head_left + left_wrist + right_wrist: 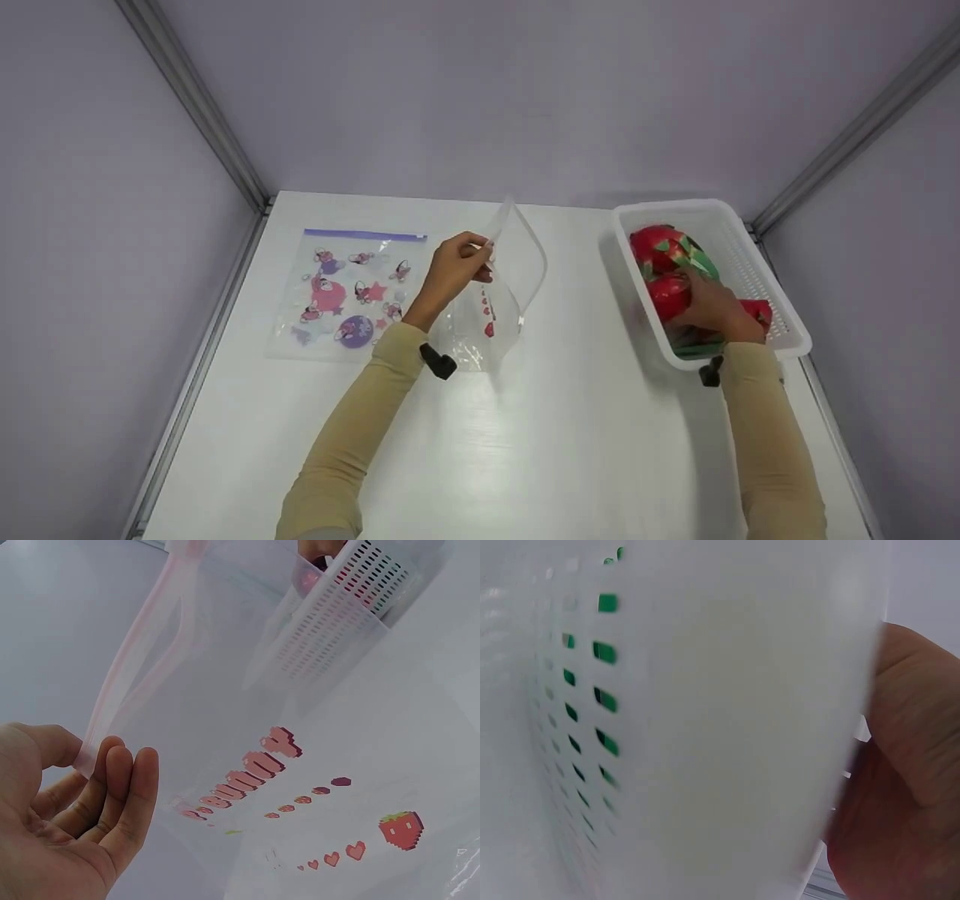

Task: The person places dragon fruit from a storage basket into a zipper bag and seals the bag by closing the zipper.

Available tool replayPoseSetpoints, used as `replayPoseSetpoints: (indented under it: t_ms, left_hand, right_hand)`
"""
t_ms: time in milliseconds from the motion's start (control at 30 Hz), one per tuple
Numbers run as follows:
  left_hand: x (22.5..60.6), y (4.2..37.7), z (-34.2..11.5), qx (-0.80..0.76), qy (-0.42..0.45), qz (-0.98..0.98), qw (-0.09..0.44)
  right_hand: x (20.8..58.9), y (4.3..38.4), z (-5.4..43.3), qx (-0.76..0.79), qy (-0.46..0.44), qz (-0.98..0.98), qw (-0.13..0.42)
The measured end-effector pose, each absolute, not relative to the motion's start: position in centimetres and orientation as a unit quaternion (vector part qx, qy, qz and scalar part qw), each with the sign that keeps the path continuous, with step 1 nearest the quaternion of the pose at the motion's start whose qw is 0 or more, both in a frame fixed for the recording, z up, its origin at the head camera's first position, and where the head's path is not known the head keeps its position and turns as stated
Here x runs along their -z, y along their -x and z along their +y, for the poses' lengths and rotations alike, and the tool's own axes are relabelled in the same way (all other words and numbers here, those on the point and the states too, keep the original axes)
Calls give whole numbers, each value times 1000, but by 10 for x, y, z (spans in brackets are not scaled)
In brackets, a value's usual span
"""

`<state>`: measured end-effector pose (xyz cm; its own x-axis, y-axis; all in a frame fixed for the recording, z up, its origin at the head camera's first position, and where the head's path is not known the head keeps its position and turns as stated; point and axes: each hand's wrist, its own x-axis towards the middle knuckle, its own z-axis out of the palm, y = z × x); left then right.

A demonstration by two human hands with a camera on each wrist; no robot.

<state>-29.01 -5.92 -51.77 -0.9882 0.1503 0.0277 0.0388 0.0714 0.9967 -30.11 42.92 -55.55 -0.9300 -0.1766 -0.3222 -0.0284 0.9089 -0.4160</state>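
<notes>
My left hand (459, 262) pinches the rim of a clear zip bag (300, 697), whose mouth gapes toward the right. Pink lettering, small hearts and a strawberry are printed on this bag. Over on the right, my right hand (712, 304) reaches down into a white plastic basket (791, 345). It touches a shiny red package (667, 295) there; the fingertips are hidden, so a firm hold cannot be made out. Another red and green package (660, 247) lies just behind it. In the right wrist view, the basket wall covers most of the right hand (915, 765).
A second clear bag (300, 341), printed with pink and purple figures and topped by a purple zip strip (360, 235), lies flat at the left. Walls (480, 97) enclose the white table (480, 465) at the back and both sides.
</notes>
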Motion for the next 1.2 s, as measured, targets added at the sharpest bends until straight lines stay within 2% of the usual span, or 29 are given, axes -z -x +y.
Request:
replayPoseSetpoints:
  t_ms: [333,900,1200]
  left_hand:
    - [516,290,-60,-682,-69,727,42]
    - [517,289,-63,-693,-69,716,40]
    - [517,289,-64,-693,-70,717,42]
  right_hand:
    - [549,300,430,211,36,961,175]
    - [539,306,424,153,67,982,85]
    - [532,308,418,163,58,981,90]
